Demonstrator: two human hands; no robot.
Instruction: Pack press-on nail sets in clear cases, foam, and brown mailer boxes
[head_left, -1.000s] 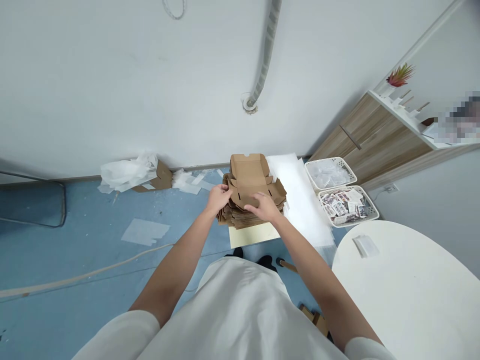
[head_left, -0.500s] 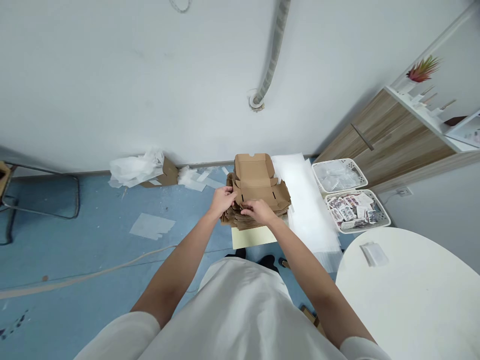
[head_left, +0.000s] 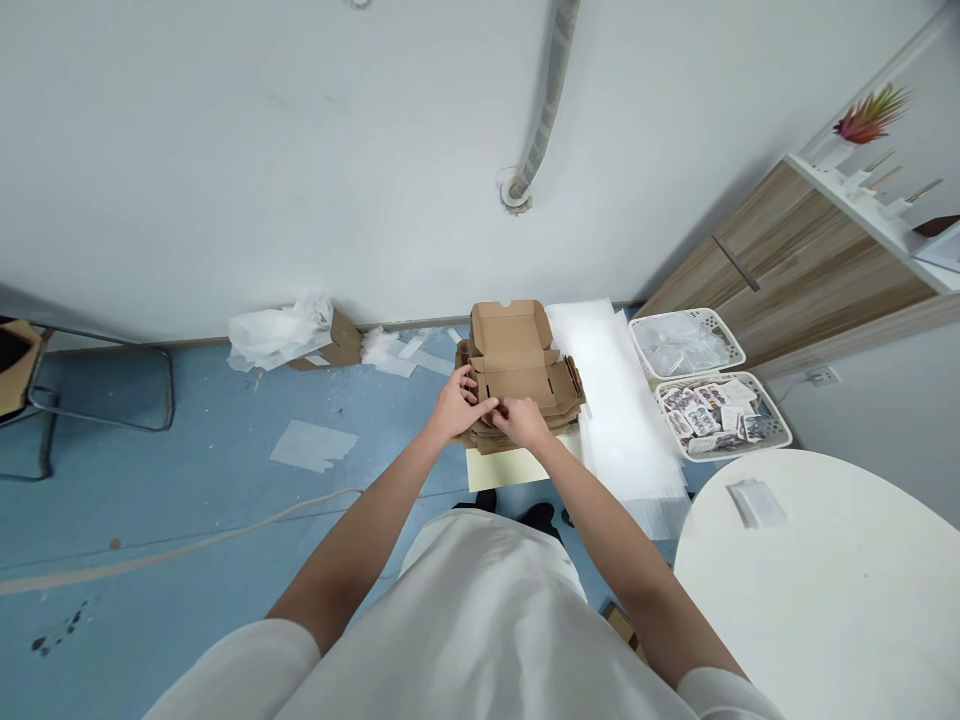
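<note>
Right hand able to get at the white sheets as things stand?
Probably yes: the right hand is at the near edge of the open cardboard box, and the white sheets lie largely uncovered to the box's right.

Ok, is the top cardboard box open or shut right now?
Open. The top cardboard box has its lid turned back on the far side, leaving its inside uncovered.

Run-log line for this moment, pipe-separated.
left hand: at open cardboard box, near-left corner | right hand: at its near edge | box: atop cardboard stack | white sheets: right of stack
</note>
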